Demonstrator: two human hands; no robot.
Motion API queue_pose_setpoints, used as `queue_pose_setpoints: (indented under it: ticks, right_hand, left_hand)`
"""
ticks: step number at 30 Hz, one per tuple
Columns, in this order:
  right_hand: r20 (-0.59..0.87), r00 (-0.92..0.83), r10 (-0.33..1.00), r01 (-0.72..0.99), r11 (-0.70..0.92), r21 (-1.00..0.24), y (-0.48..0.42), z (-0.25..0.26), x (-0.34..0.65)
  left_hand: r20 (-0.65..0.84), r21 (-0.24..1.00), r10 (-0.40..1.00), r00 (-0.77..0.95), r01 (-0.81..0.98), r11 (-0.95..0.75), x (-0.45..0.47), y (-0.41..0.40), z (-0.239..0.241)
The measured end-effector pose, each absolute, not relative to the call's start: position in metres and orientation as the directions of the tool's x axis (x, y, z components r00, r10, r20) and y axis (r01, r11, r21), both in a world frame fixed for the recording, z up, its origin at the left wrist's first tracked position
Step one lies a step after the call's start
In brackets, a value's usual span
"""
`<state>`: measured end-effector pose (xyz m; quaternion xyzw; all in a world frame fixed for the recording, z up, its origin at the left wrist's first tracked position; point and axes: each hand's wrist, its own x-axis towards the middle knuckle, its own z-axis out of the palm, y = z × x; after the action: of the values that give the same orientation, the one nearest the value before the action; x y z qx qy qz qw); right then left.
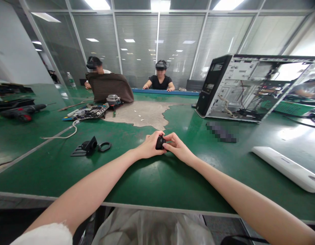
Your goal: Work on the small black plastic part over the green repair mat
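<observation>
A small black part [160, 142], perhaps plastic, is held between my two hands above the green table. My left hand [151, 145] wraps it from the left, and the fingers of my right hand [176, 145] pinch its right side. Its exact kind I cannot make out, since fingers cover much of it. To the left of my hands, on the tabletop, lies a black bracket [86, 147] with a flat slotted base and a round socket. Close beside the bracket rests a black ring [104, 147].
An open computer case [223, 88] stands at the right, with a white device [287, 166] nearer me. Circuit boards [88, 111], a white cable [70, 134] and a power drill [23, 111] lie left. Two people [161, 81] sit across the table [137, 183]; another is far right.
</observation>
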<state>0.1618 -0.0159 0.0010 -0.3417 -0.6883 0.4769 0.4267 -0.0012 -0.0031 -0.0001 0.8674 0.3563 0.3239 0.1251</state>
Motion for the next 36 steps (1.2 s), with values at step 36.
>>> queue_pose_setpoints:
  ticks: [36]
  right_hand:
    - [0.238, -0.436, 0.868, 0.084, 0.303, -0.949, -0.0144, -0.0015, 0.1642]
  left_hand:
    - [0.473, 0.439, 0.703, 0.531, 0.550, -0.711, -0.0028, -0.0030, -0.0005]
